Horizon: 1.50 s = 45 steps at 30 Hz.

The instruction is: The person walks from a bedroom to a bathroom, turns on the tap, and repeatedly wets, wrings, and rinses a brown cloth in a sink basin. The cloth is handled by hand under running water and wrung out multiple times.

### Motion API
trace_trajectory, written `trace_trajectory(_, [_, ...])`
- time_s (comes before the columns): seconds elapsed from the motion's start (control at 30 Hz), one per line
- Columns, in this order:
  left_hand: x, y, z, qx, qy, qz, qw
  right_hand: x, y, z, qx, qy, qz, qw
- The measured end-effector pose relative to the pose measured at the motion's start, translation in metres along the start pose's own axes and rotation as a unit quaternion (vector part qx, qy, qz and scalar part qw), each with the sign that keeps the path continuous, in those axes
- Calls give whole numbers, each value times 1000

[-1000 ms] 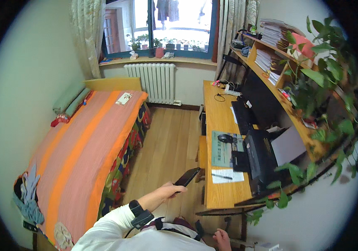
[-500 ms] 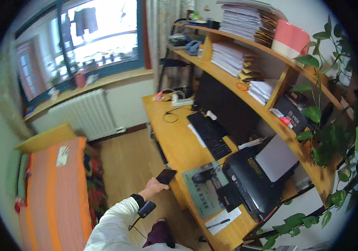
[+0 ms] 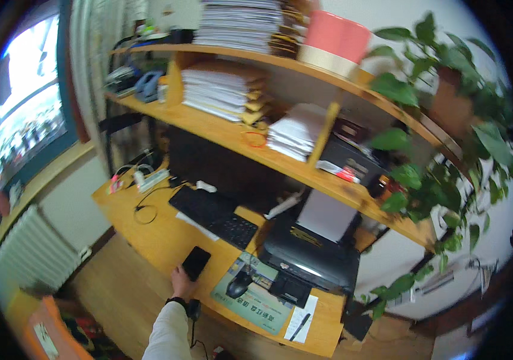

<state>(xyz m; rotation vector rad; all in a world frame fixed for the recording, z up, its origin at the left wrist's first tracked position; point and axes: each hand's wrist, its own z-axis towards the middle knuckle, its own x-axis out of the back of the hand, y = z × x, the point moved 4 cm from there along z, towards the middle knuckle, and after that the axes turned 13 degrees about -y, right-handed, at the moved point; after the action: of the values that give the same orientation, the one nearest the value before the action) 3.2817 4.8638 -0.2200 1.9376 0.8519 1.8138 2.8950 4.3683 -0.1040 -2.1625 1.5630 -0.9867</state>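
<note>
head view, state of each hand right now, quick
Left hand: closed, holding the black phone by its near end.
Right hand: not in view, cannot be told.

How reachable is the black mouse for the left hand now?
Likely yes: the mouse sits just right of the left hand, bare desk and mat between, though the phone in that hand may need setting down.
</note>
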Motion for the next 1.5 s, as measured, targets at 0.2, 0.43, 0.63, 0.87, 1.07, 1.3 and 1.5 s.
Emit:
trace_trajectory(0.2, [-4, 10, -9, -20, 34, -21, 999, -34, 80, -69, -32, 69, 90, 993])
trace_trajectory(0.43, [-101, -25, -167, 140, 76, 187, 969, -72, 212, -203, -132, 178, 162, 962])
trace_trajectory(0.63, [-295, 45, -391, -447, -599, 171, 642, -49, 337, -279, -170, 169, 237, 941])
trace_trajectory(0.87, [-347, 184, -554, -178, -687, 81, 700, -11, 503, -365, -234, 368, 179, 882])
trace_trajectory(1.07, [-376, 185, -550, -324, -654, 382, 568, 34, 584, -397, -213, 133, 329, 910])
trace_trajectory(1.3, [-434, 206, -597, -361, -544, 538, 534, 234, 732, -414, -149, 326, 243, 902])
trace_trajectory(1.5, [-636, 412, -654, -433, -580, 547, 421, 303, 832, -464, -224, 417, 286, 833])
